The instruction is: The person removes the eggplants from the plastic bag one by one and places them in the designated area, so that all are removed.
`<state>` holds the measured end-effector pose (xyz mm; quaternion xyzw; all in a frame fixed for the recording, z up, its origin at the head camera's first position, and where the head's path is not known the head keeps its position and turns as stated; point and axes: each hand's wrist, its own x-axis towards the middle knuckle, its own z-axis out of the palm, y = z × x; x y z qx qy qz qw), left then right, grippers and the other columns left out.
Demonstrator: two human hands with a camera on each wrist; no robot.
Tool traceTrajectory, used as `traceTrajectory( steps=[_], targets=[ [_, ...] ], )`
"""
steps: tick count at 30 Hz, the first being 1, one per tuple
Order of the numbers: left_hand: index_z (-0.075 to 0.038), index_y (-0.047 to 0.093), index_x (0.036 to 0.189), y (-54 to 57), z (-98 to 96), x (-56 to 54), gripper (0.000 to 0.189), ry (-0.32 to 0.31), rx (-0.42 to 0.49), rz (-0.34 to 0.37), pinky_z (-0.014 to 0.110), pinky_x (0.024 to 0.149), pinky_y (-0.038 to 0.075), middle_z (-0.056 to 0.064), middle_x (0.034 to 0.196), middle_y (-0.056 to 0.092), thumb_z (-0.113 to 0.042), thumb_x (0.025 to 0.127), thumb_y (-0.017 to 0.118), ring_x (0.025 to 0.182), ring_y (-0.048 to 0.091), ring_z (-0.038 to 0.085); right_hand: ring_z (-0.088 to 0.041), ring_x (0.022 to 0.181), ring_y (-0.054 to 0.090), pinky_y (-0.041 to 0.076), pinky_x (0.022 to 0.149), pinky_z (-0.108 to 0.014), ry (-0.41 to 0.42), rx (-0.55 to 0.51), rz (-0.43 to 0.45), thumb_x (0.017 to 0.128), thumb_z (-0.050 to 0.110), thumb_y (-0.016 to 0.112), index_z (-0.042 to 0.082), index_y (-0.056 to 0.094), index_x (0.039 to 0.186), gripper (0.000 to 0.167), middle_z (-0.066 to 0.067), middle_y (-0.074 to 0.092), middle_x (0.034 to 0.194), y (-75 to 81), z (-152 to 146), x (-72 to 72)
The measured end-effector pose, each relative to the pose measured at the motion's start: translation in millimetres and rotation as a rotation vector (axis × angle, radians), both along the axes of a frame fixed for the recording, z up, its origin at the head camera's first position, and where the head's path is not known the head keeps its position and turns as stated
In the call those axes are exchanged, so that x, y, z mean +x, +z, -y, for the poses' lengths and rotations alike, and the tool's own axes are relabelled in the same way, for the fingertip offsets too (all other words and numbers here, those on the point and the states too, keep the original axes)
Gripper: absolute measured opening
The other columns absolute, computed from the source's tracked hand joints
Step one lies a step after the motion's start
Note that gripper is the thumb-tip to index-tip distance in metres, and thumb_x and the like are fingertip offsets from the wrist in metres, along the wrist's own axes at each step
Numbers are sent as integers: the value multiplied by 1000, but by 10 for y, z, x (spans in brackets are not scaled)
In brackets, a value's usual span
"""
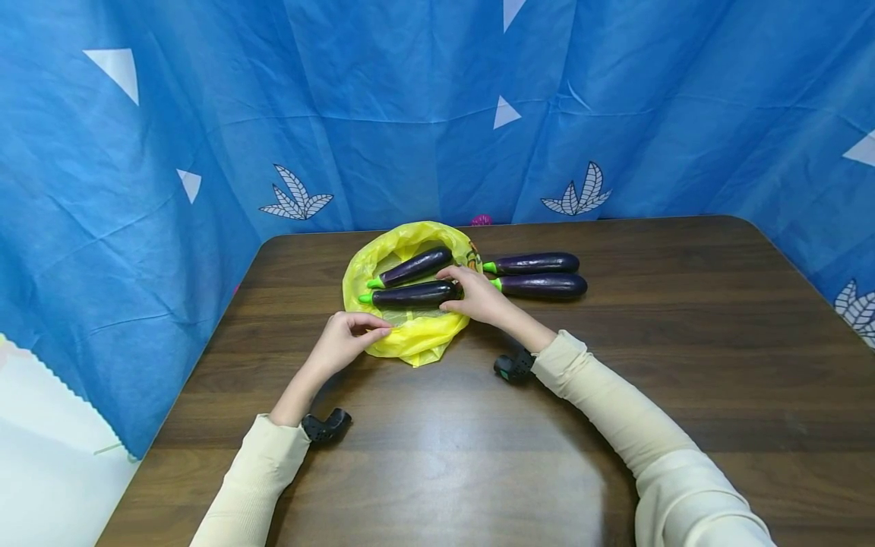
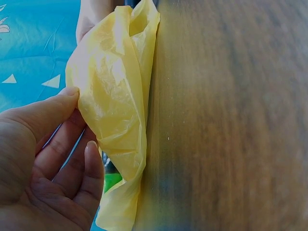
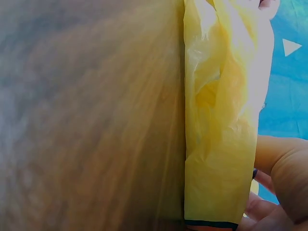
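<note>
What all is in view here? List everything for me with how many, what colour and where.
Patterned cloth: one, blue with white triangles and leaf prints, at the back and sides
Pale area: one, whitish, lower left corner; unclear what it is
Table: one, brown wood-look, centre
Plastic bag: one, yellow, open on the table
Eggplants: four, dark purple with green ends; two in the bag, two right of it
Wrist devices: two, black, one at each wrist
Sleeves: two, cream, on the forearms
Left hand: one, bare, pinching the bag's near-left rim
Right hand: one, bare, gripping the nearer bagged eggplant's right end
</note>
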<state>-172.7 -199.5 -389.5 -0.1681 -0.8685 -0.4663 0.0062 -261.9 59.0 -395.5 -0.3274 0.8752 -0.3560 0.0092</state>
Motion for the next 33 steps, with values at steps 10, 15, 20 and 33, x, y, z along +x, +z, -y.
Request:
traceTrajectory(
  steps=[10, 15, 20, 33],
  targets=[
    [-4, 74, 94, -20, 4, -13, 13, -1, -2, -9, 25, 60, 47, 2, 86, 69, -13, 86, 69, 73, 59, 17, -27, 111, 51, 39, 93, -38, -26, -3, 13, 82, 12, 74, 2, 57, 121, 44, -12, 58, 120, -2, 26, -15],
    [-4, 74, 94, -18, 7, -10, 13, -2, -3, -14, 25, 60, 47, 2, 87, 69, -12, 86, 69, 73, 59, 17, -27, 110, 52, 40, 92, -38, -22, -25, 14, 82, 12, 74, 2, 57, 120, 43, -12, 59, 119, -4, 19, -14],
    [-4, 74, 94, -20, 8, -10, 13, 0, -4, -7, 25, 60, 47, 2, 87, 69, -13, 86, 69, 73, 59, 17, -26, 105, 54, 42, 87, -37, -26, -56, 19, 82, 14, 74, 2, 58, 119, 42, -12, 59, 117, 3, -3, -10],
    [-4, 74, 94, -22, 22, -15, 13, 6, -7, -1, 24, 59, 46, 2, 87, 70, -14, 86, 69, 72, 58, 17, -22, 84, 57, 46, 71, -34, -90, -108, 71, 83, 17, 73, 4, 60, 118, 39, -12, 60, 114, 41, -49, 4]
  ],
)
